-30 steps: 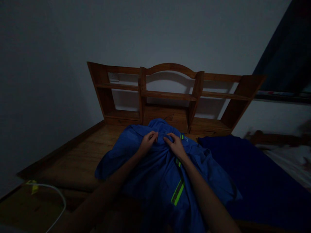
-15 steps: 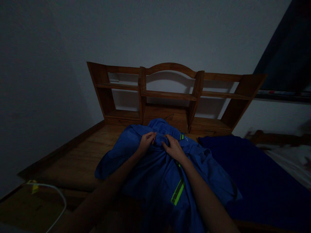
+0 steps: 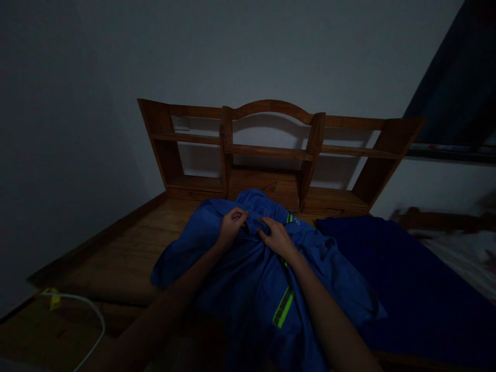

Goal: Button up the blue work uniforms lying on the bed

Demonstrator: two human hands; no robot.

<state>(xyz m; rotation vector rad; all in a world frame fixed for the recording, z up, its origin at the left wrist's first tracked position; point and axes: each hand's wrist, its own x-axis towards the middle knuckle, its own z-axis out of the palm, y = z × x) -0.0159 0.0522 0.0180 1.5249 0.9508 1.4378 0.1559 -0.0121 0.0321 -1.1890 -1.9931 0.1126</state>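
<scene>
A blue jacket point(image 3: 248, 289) with yellow-green reflective strips lies rumpled over the wooden surface in the middle of the view. My left hand point(image 3: 231, 226) pinches a fold of its cloth near the upper middle, thumb and index finger together. Just to the right, my right hand point(image 3: 277, 236) grips the cloth with bent fingers. Between the two hands the fabric is bunched up. Dim light hides what detail of the jacket lies under the fingertips. White lettering shows near the upper strip, right of my right hand.
A wooden shelf unit point(image 3: 271, 152) stands against the wall behind the jacket. Bare boards point(image 3: 155, 232) extend to the left. On the right lies a dark blue mat point(image 3: 406, 279). A white cable point(image 3: 93, 305) curves at the lower left, and a dark curtain point(image 3: 461, 82) hangs at upper right.
My left hand has shifted very slightly to the left and up. The right-hand fingers have moved a little on the cloth; the jacket lies as before.
</scene>
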